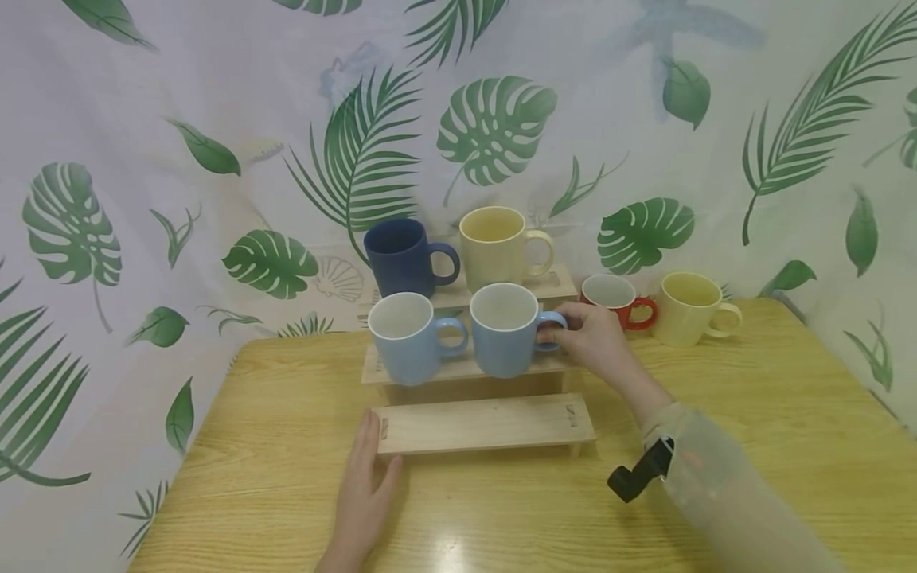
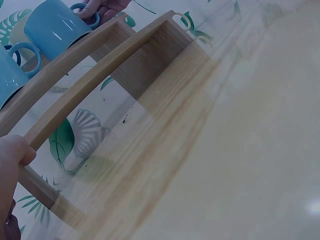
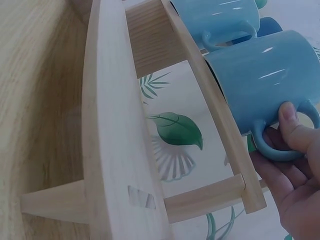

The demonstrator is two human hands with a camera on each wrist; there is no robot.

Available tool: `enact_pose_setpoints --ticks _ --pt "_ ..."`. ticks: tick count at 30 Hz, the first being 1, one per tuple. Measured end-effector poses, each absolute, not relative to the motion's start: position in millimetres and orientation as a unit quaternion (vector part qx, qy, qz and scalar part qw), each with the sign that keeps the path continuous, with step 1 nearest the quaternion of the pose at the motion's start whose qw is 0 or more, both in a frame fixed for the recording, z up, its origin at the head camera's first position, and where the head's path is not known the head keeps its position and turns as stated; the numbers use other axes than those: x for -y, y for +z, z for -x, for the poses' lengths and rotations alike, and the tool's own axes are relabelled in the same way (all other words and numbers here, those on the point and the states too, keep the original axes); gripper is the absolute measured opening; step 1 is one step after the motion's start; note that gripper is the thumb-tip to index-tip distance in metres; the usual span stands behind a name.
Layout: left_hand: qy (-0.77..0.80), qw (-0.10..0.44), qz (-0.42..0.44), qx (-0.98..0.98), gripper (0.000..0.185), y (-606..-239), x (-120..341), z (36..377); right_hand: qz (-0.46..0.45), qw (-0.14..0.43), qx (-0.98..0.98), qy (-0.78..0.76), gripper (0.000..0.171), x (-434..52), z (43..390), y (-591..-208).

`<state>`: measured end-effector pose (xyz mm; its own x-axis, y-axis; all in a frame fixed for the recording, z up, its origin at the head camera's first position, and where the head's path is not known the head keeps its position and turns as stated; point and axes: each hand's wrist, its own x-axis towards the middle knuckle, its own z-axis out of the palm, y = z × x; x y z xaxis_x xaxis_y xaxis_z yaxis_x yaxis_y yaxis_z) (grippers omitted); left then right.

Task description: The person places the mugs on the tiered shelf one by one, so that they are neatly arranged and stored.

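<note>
My right hand [image 1: 591,338]: It holds the handle of a light blue mug [image 1: 505,330]. My thumb and fingers pinch the loop on the mug's right side.

My left hand [image 1: 365,489]: It lies flat on the wooden table [image 1: 752,446]. The fingers are straight and hold nothing. The fingertips touch the left end of the bottom step [image 1: 487,423].

Where the mug is: It stands upright on the middle step of a little wooden stair shelf [image 1: 458,368]. It is on the right side of that step.

Its neighbor: A second light blue mug [image 1: 408,337] stands just beside it on the left. The two are close, but I cannot tell if they touch.

Top step: A dark blue mug [image 1: 403,256] and a pale yellow mug [image 1: 497,245] stand up there.

On the table: A small red mug [image 1: 618,298] and another yellow mug [image 1: 689,308] sit to the right of the shelf.

Bottom step: Nothing stands on it.

How the mug will feel: I think it is hard and smooth, like a cup from the kitchen. It looks shiny, so it may be slippery. It looks empty, so it should not be very heavy. It could break if it falls or bumps the mug next to it.

Best place to hold: The handle, where my fingers are now. Gripping right through the loop would be the safest hold.
</note>
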<state>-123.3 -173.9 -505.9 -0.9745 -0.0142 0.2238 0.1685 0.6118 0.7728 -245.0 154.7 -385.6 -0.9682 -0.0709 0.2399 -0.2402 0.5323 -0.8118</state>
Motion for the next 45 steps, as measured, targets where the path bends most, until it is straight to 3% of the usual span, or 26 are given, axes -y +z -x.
enact_pose_setpoints --ticks 7,12,18,25,30,41,45 --pt "-0.440 0.105 0.049 0.891 0.066 -508.0 174.8 123.6 -0.086 0.066 0.872 0.478 0.035 -159.8 241.6 -389.6" --pt "-0.438 0.104 0.049 0.891 0.066 -508.3 174.7 123.8 -0.134 0.058 0.851 0.504 0.040 -166.6 237.7 -393.7" --pt "-0.440 0.103 0.047 0.891 0.066 -507.9 174.2 124.1 -0.158 0.037 0.832 0.531 0.060 -182.5 232.4 -397.0" --pt "-0.444 0.099 0.044 0.889 0.066 -508.8 174.7 124.1 -0.144 0.080 0.825 0.540 0.055 -211.2 239.2 -403.0" --pt "-0.442 0.098 0.042 0.891 0.066 -507.3 174.6 123.6 -0.118 0.115 0.828 0.536 0.061 -227.1 248.1 -407.8" --pt "-0.437 0.101 0.042 0.893 0.066 -507.5 175.0 124.7 -0.063 0.107 0.889 0.440 0.095 -245.1 274.6 -423.0" --pt "-0.437 0.104 0.044 0.892 0.066 -509.1 175.0 125.5 -0.055 0.105 0.895 0.431 0.099 -246.9 284.6 -429.5"
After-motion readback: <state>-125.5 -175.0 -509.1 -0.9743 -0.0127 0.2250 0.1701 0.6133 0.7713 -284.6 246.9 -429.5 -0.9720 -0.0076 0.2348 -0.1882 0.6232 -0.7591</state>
